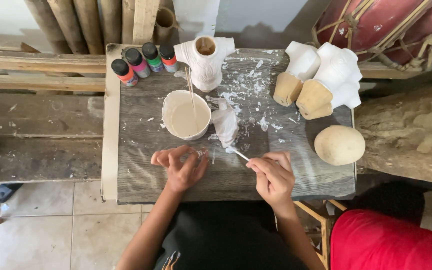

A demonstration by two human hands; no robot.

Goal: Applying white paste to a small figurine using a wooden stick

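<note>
Your right hand (273, 176) is pinched shut around a thin white brush (240, 154), whose paint-loaded tip points up and left, resting on or just above the tabletop (141, 180). Your left hand (181, 165) lies just left of it, fingers curled inward and touching the wood near some white smears; whether it grips anything small you cannot tell. The two hands are near each other but apart.

Just above the brush tip a small white-coated figure (225, 124) lies on its side. Beside it, to the left, stands a round cup of white paint (186, 117) with a thin stick (190, 87) leaning in it. Behind the cup stands a white-painted torso carving (206, 60), hollow at the neck.

Four small paint bottles (143, 62) with black caps line the far left corner. On the right lie two larger carvings (326, 75), white on top with bare wooden bases, and nearer you a plain rounded wooden piece (339, 145). White flecks are scattered across the grey boards. A person in a red garment (391, 242) sits at your right.
</note>
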